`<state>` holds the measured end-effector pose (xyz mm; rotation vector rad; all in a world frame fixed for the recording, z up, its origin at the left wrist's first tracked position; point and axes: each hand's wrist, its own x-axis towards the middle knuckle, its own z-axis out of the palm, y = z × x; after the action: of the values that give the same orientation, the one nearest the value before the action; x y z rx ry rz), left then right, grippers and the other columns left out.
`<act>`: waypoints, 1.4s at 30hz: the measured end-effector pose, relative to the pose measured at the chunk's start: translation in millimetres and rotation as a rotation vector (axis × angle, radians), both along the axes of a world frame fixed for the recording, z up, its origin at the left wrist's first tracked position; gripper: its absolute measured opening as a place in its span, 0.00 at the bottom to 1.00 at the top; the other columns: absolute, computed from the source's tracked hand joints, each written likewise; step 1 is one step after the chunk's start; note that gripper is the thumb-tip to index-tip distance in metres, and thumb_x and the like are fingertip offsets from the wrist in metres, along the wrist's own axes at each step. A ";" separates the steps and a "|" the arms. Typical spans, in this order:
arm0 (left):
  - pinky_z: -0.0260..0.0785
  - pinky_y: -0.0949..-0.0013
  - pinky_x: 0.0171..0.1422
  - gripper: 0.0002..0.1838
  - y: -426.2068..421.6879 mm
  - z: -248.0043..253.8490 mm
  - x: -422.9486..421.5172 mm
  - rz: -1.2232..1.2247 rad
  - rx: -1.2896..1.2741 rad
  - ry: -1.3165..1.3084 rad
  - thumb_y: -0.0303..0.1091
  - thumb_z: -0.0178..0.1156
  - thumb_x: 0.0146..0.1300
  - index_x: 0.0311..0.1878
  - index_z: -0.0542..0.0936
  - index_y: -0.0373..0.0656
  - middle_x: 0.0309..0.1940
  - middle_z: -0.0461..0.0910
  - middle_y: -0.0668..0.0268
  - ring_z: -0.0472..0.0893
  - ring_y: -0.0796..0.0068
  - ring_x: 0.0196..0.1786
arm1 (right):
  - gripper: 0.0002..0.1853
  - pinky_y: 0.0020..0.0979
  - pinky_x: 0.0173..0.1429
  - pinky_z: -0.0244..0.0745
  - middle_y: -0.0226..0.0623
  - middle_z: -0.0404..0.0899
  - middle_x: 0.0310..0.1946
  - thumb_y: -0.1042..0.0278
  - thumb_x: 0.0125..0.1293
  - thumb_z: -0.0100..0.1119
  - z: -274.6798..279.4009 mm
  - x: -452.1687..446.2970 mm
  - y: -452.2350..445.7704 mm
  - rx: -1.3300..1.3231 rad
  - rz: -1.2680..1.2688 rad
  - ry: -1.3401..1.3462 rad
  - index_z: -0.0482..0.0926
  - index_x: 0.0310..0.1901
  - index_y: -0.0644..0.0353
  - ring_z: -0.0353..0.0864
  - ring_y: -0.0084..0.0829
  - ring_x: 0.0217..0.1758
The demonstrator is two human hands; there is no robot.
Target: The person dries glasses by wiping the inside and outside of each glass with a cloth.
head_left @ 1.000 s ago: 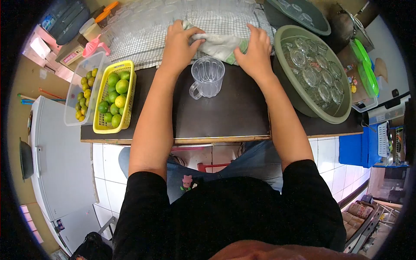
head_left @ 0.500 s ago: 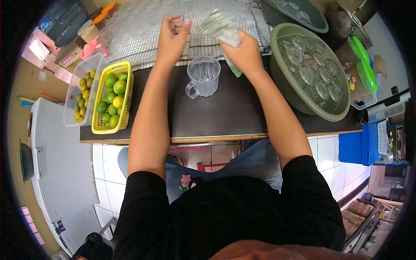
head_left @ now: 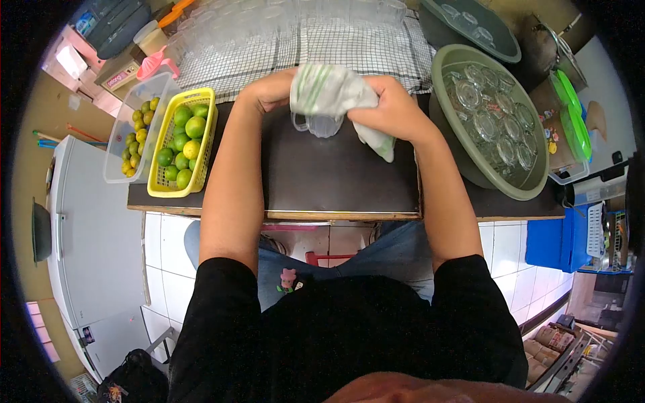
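Observation:
A clear ribbed mug (head_left: 324,126) with a side handle is on the dark table in front of me, its upper part covered by a white cloth with green stripes (head_left: 326,88). My right hand (head_left: 391,107) grips the cloth on the right side, and one corner hangs below the fingers. My left hand (head_left: 274,91) is bent inward at the left edge of the cloth, close to the mug. The cloth hides its fingertips, so whether they hold anything cannot be seen.
To the left, a yellow basket of limes (head_left: 158,176) stands beside a clear box of small citrus fruit (head_left: 115,164). A green basin of glass mugs (head_left: 443,127) is on the right. Rows of upturned glasses (head_left: 269,23) stand on a checkered cloth (head_left: 235,67) behind.
My right hand has brought the striped cloth down over the mug. My left hand has lowered and turned inward to the cloth's left edge. The view has shifted slightly.

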<state>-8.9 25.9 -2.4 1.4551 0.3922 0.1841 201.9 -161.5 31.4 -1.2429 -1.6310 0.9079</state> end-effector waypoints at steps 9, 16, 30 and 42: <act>0.82 0.54 0.67 0.50 -5.2 12.9 18.4 -0.101 -0.418 -0.427 0.74 0.38 0.79 0.81 0.61 0.34 0.72 0.75 0.46 0.84 0.47 0.66 | 0.14 0.38 0.47 0.89 0.41 0.87 0.44 0.71 0.73 0.60 -13.4 7.2 26.8 0.071 -0.347 0.884 0.80 0.55 0.68 0.91 0.34 0.41; 0.82 0.72 0.49 0.31 -8.9 -0.2 29.4 0.397 -0.073 -0.362 0.51 0.68 0.75 0.69 0.73 0.39 0.55 0.84 0.61 0.86 0.73 0.47 | 0.17 0.36 0.43 0.88 0.40 0.86 0.49 0.68 0.75 0.65 -24.6 -0.2 26.8 0.095 -0.368 0.806 0.77 0.60 0.67 0.90 0.33 0.42; 0.80 0.76 0.41 0.30 -23.7 -7.1 42.7 0.422 -0.244 -0.342 0.58 0.69 0.72 0.59 0.78 0.39 0.42 0.84 0.66 0.82 0.81 0.36 | 0.13 0.39 0.62 0.76 0.49 0.77 0.54 0.76 0.72 0.60 -19.9 -9.4 20.0 0.616 -0.600 -0.288 0.79 0.55 0.72 0.82 0.48 0.56; 0.81 0.78 0.41 0.33 -11.2 -1.8 26.1 0.286 0.029 -0.071 0.59 0.70 0.71 0.61 0.77 0.38 0.41 0.81 0.70 0.80 0.85 0.34 | 0.23 0.31 0.65 0.78 0.47 0.83 0.61 0.75 0.73 0.64 -33.7 22.1 24.7 0.123 -0.118 0.003 0.77 0.68 0.66 0.84 0.33 0.60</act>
<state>17.2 14.6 -4.1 1.4121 0.5409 0.4708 224.0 -136.8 -2.3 -1.2386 -1.5694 0.7256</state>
